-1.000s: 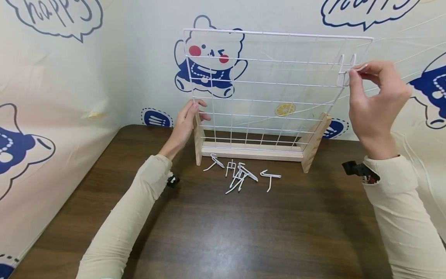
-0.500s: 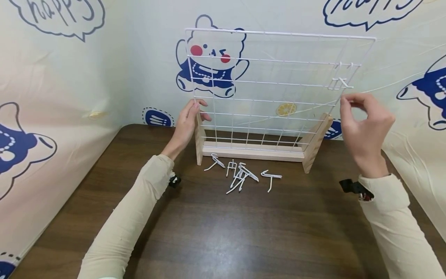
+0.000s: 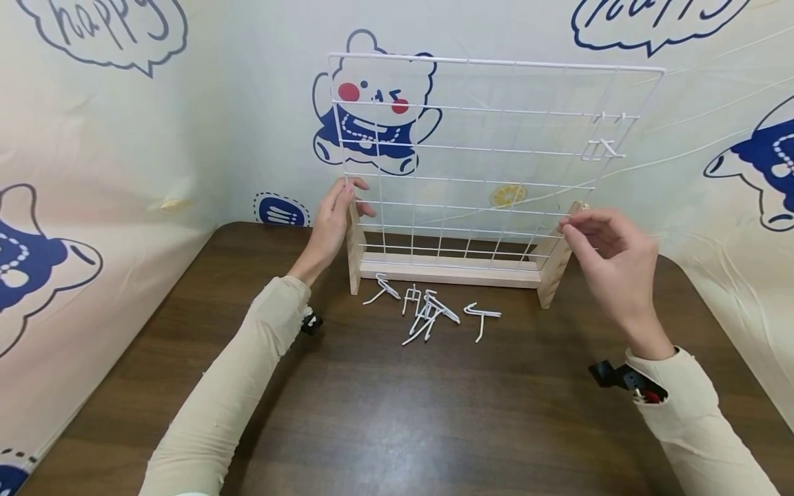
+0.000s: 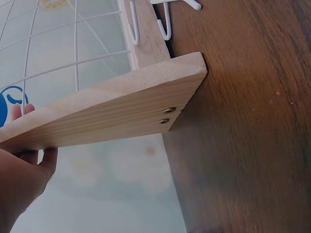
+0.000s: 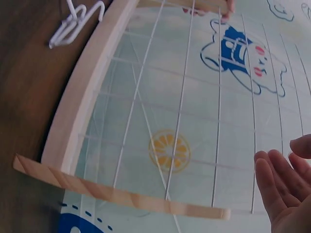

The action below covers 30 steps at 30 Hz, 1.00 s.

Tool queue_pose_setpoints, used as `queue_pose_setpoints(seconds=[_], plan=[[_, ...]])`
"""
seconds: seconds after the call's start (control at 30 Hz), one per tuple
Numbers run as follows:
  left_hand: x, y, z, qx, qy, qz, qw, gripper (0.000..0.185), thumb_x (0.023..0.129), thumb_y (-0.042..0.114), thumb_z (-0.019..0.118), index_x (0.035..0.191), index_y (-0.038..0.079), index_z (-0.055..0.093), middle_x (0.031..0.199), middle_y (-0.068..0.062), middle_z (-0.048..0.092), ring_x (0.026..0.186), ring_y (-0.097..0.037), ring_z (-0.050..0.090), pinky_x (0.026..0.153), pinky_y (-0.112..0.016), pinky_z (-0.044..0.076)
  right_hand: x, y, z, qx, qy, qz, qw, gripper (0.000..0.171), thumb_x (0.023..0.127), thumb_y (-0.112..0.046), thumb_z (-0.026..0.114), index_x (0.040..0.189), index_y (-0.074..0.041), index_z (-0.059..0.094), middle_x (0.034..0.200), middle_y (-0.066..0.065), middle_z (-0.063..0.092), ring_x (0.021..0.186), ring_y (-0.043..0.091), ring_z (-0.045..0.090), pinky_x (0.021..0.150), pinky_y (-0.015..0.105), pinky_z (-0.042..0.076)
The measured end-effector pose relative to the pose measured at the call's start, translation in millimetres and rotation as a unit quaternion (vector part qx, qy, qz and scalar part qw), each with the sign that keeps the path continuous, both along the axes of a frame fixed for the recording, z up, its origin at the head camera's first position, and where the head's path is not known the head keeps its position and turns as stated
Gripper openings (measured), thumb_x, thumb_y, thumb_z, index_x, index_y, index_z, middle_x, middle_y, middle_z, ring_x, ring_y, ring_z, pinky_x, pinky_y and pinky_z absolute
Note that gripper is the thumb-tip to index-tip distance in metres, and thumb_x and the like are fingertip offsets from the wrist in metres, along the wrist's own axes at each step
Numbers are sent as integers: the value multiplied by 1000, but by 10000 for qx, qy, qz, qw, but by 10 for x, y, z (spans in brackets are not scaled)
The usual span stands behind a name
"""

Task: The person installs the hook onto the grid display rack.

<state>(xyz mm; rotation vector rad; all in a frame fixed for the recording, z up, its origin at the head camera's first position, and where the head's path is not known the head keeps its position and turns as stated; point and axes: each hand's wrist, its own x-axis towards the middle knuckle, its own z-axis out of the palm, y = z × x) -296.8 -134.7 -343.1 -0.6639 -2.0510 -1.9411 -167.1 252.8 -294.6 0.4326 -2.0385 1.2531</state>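
Note:
A white wire grid panel (image 3: 496, 62) stands upright in a wooden stand (image 3: 446, 270) on the brown table. My left hand (image 3: 331, 220) grips the stand's left post (image 3: 355, 248) between thumb and fingers; in the left wrist view the fingers (image 4: 19, 179) lie behind that wooden side piece (image 4: 121, 107). My right hand (image 3: 611, 258) hovers empty, fingers relaxed, beside the right post (image 3: 555, 265). One white hook (image 3: 603, 147) hangs on the grid near its upper right corner. Several loose white hooks (image 3: 426, 310) lie on the table in front of the stand.
The dark wooden table (image 3: 434, 413) has rounded far corners. A cartoon-printed cloth (image 3: 124, 138) covers the wall behind and drapes down both sides. Bare tabletop lies between me and the hooks.
My right hand let go of the hook, which now hangs on the grid, and dropped down and left to beside the right post. The left hand kept its hold.

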Motion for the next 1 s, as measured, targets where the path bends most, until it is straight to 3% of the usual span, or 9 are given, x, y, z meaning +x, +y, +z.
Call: queue_pose_setpoints(seconds=[0.23, 0.4, 0.57, 0.7, 0.83, 1.0], plan=[[-10, 12, -28, 73, -39, -54, 10000, 38, 110, 27, 31, 124, -1, 52, 95, -38, 59, 93, -46, 61, 95, -54, 42, 99, -138, -73, 311, -147, 178, 9992, 19, 87, 10, 68, 105, 6, 68, 98, 19, 70, 87, 6, 69, 78, 15, 51], [72, 46, 57, 33, -30, -34, 10000, 37, 110, 22, 29, 125, -5, 49, 95, -42, 56, 93, -51, 59, 95, -54, 41, 134, -197, -144, 637, -277, 132, 9975, 18, 86, 10, 70, 103, 6, 68, 96, 17, 71, 83, 1, 67, 75, 11, 49], [216, 91, 197, 28, -20, -2, 10000, 35, 110, 20, 29, 122, -6, 49, 95, -44, 54, 93, -55, 56, 88, -42, 44, 98, -186, -292, 1067, -312, 23, 9938, 17, 86, 2, 74, 102, -4, 71, 94, 5, 73, 81, -4, 65, 70, 10, 48], [238, 104, 221, 60, 16, 18, 10000, 34, 110, 20, 28, 120, -3, 51, 94, -43, 54, 91, -55, 56, 84, -36, 45, 108, -212, -383, 1410, -349, 150, 9893, 15, 87, 0, 74, 100, -8, 71, 92, 1, 73, 79, -1, 64, 67, 12, 48], [226, 110, 201, 103, 30, 19, 9999, 35, 110, 20, 28, 121, -6, 49, 93, -44, 54, 91, -55, 56, 86, -41, 45, 129, -254, -453, 1739, -343, 296, 9837, 16, 85, 4, 74, 96, -8, 71, 88, -1, 73, 78, 5, 65, 68, 12, 47], [95, 89, 69, 201, 8, 19, 9998, 38, 110, 22, 28, 122, -8, 47, 91, -44, 54, 90, -56, 56, 84, -38, 46, 153, -305, -533, 2148, -411, 511, 9745, 18, 82, 6, 75, 93, -7, 70, 84, -3, 72, 74, 7, 64, 66, 18, 50]])
